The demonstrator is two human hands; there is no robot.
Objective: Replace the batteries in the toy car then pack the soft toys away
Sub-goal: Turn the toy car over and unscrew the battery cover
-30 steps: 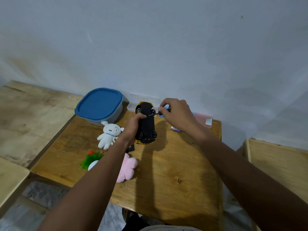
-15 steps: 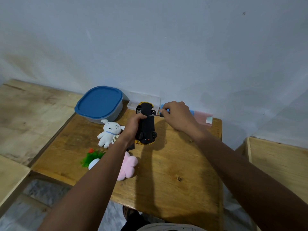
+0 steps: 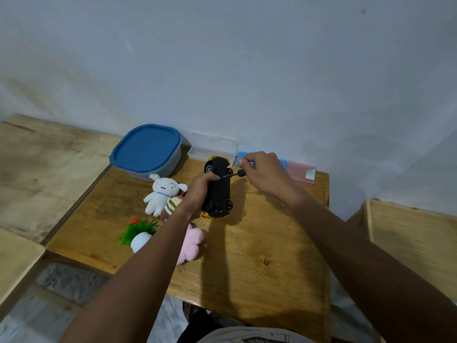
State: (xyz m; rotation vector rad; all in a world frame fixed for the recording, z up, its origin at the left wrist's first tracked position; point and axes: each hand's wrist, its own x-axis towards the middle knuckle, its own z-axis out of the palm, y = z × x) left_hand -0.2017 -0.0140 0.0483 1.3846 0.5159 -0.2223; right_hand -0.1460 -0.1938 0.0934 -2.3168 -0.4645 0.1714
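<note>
Wooden table against a pale wall is your bench, and its layout suits the job. At far left the blue-lidded tub sits shut at the back edge, likely waiting for the toys, so you need not touch it yet. Just in front of it lies the white plush, with a striped plush partly under your wrist, a green tuft and a pink plush nearer you; all are parked left, clear of the work.

Your left hand is wrapped around the side of the car, which rests belly-up on the table so the underside faces you (the battery hatch is presumably there, though I cannot make it out). That hold keeps the car from twisting. Your right hand is pinched closed on the screwdriver, its tip resting on the underside near the far wheels, so you seem to be working a screw. Behind, a clear tray and blue and pink blocks sit by the wall.
</note>
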